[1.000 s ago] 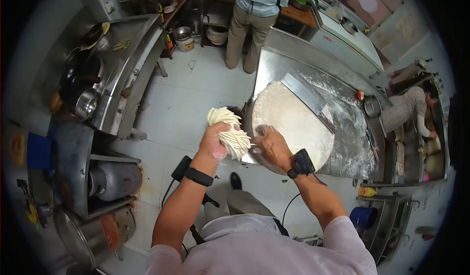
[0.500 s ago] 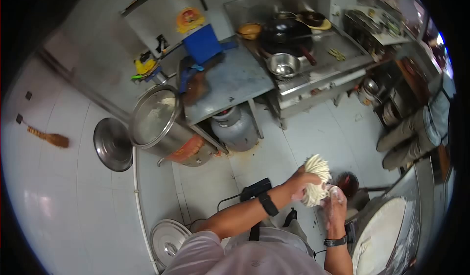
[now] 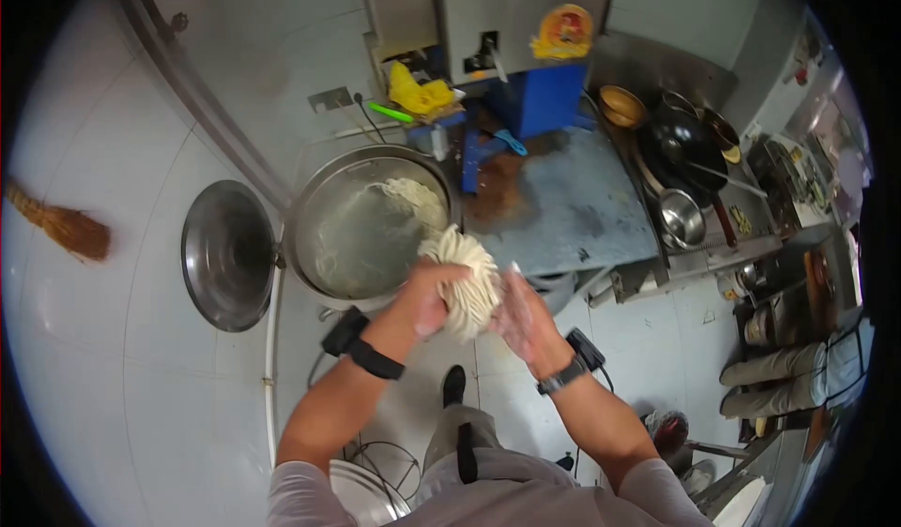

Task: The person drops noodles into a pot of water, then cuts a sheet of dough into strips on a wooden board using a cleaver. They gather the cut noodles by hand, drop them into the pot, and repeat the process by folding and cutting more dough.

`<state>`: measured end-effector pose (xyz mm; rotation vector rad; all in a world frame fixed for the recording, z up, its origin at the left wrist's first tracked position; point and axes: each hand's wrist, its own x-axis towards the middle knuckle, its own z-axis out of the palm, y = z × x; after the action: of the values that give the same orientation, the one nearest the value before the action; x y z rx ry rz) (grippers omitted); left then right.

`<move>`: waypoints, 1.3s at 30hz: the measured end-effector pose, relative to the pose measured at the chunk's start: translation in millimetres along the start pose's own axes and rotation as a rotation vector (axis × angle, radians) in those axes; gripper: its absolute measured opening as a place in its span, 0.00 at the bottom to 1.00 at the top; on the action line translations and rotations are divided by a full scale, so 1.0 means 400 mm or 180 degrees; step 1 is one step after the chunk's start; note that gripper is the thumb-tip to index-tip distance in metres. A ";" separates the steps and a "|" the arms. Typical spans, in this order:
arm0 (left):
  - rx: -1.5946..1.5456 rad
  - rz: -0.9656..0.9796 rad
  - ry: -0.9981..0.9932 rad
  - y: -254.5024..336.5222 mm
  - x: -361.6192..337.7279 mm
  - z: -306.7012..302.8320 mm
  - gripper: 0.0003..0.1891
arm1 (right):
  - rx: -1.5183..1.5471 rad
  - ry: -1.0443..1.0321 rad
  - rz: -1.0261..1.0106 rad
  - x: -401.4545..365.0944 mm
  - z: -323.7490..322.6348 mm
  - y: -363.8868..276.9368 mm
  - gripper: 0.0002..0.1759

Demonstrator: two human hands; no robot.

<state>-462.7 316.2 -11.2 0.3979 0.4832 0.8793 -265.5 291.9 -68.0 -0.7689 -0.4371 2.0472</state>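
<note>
A thick bundle of pale raw noodles (image 3: 466, 281) is gripped from its left side by my left hand (image 3: 427, 300), the fingers wrapped around it. My right hand (image 3: 527, 322), dusted with flour, has its fingers stretched out along the bundle's right side. Just beyond my left hand is the large steel pot (image 3: 294, 245) of cloudy water, and the held bundle overlaps its near right rim in this view. Other noodles (image 3: 413, 200) float in the pot on its far right side.
A dark round lid (image 3: 227, 255) leans left of the pot. The worn metal counter (image 3: 591, 203) is on its right, with a wok (image 3: 683, 152) and a steel bowl (image 3: 682, 217) beyond. A broom (image 3: 70, 227) is at far left. Another person's legs (image 3: 779, 381) show at right.
I have turned left from the floured work surface toward the pot, bringing the noodle bundle along. My right hand's fingers, bent before, are now stretched out beside it.
</note>
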 end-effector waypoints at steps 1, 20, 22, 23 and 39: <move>0.0533 0.0474 0.0212 0.087 -0.004 -0.028 0.25 | 0.0011 -0.0103 0.0097 0.076 0.104 -0.014 0.24; 0.5035 0.1631 0.2246 0.696 0.001 -0.316 0.30 | -0.5182 -0.0046 -0.1493 0.653 0.395 -0.010 0.27; 0.4944 0.1475 0.2310 0.687 -0.002 -0.330 0.32 | -0.5707 -0.0260 -0.2082 0.631 0.369 -0.009 0.27; 0.5658 0.1738 0.2312 0.673 -0.007 -0.364 0.34 | -0.5706 -0.0227 -0.2077 0.614 0.354 -0.009 0.27; 0.4546 0.1773 0.1468 -0.105 -0.287 -0.237 0.14 | -0.3235 0.3183 -0.1130 -0.564 -0.273 0.249 0.07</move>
<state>-551.2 212.1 -83.8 1.7105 1.4643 1.0429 -159.2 50.6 -125.5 -1.9795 -0.9175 0.8044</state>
